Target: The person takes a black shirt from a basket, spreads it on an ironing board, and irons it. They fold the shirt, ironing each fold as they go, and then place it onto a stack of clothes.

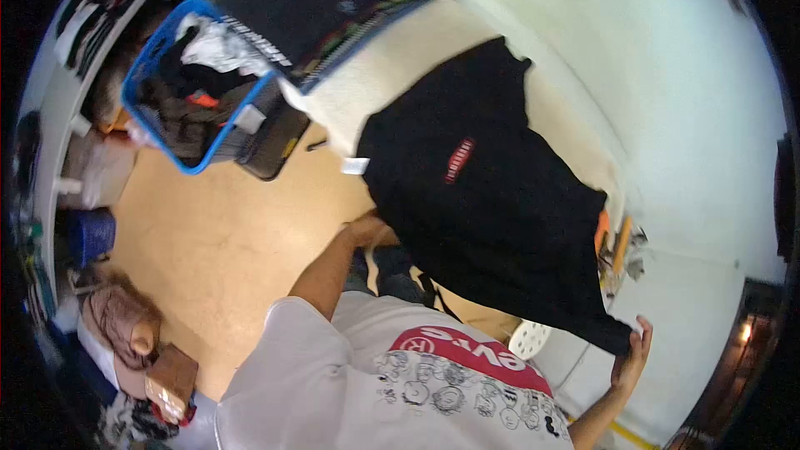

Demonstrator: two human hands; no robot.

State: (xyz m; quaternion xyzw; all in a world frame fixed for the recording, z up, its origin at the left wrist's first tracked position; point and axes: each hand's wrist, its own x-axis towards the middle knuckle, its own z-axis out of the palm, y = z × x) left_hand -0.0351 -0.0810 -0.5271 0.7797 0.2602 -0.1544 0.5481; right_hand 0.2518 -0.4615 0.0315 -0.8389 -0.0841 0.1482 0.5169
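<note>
A black T-shirt with a small red-and-white print is spread out in front of me, its far part lying over a pale surface and its near edge raised toward my body. My left hand is at the near left edge, closed on the cloth, with most of its fingers hidden behind it. At the near right corner, my right hand pinches the cloth between thumb and fingers. A white tag sticks out from the shirt's left edge.
A stack of folded dark garments lies on the pale table. Left of it is a blue basket of clothes. Shelves stand along the left; brown packages lie lower left. A white round stool is near my right side, by the pale wall.
</note>
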